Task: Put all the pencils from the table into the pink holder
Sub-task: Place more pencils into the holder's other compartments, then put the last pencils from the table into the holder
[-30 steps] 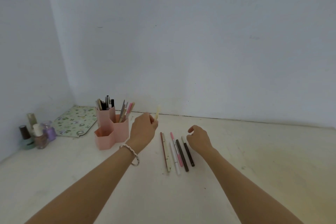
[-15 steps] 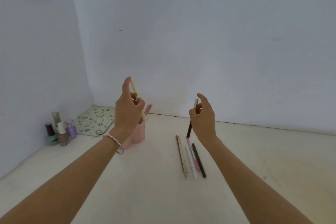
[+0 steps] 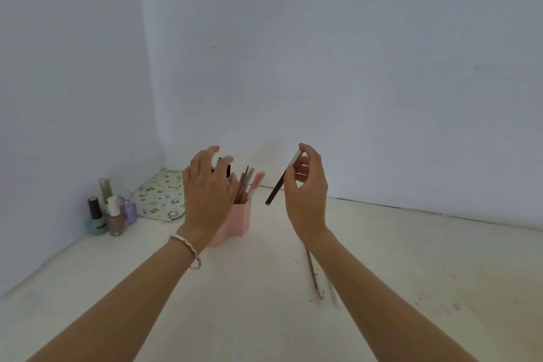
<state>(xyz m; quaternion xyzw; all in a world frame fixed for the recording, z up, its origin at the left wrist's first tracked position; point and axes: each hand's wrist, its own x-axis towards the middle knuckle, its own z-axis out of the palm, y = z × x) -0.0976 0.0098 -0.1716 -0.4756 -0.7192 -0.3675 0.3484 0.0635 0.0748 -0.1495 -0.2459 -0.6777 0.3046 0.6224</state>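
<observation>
Right hand (image 3: 307, 185) pinches dark pencil (image 3: 282, 178) at 3 o'clock of pink holder (image 3: 235, 219), left hand (image 3: 207, 188) open, empty above it.

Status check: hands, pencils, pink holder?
Left hand open above pink plastic holder. Right hand pinching dark brown pencil, airborne. More pencils on table under right forearm. Path clear.

Dark pencil (image 3: 280, 182) aloft, tilted, perhaps capped.

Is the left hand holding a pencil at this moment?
No, the left hand is open with spread fingers above the pink holder, with no pencil in it.
</observation>
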